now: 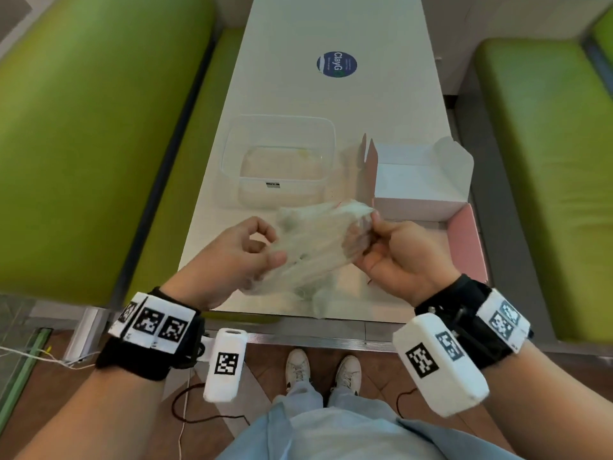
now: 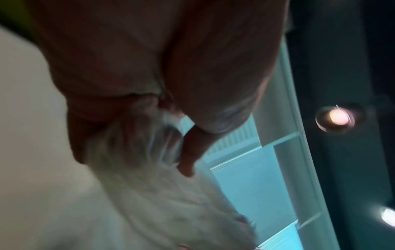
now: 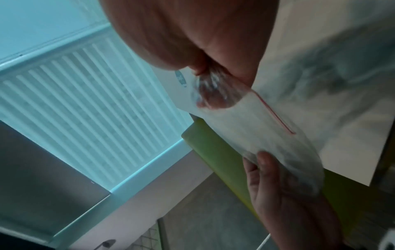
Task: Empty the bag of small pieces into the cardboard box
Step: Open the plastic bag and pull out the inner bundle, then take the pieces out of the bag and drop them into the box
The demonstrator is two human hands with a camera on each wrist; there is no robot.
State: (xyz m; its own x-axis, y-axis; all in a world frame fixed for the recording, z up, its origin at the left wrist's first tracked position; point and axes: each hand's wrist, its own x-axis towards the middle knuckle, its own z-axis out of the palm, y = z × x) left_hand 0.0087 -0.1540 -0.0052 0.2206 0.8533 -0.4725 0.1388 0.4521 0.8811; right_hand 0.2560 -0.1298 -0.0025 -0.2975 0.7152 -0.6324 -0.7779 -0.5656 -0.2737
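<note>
Where hands grip: tub [image 1: 278,161] beside box [image 1: 421,180].

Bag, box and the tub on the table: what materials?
Bag: thin clear plastic film, crinkled, with a red zip line.
Box: white card, matte, with folded flaps and a pink outer face.
Tub: clear rigid plastic, glossy, table visible through it.

The bag [image 1: 318,247] at mid-frame of the head view is smeared by motion, so its small pieces cannot be made out. The left hand [image 1: 232,257] and right hand [image 1: 403,257] cover its two ends. In the left wrist view everything is blurred and the hand fills the upper frame. The cardboard box [image 1: 421,180] floor shows nothing distinct.
</note>
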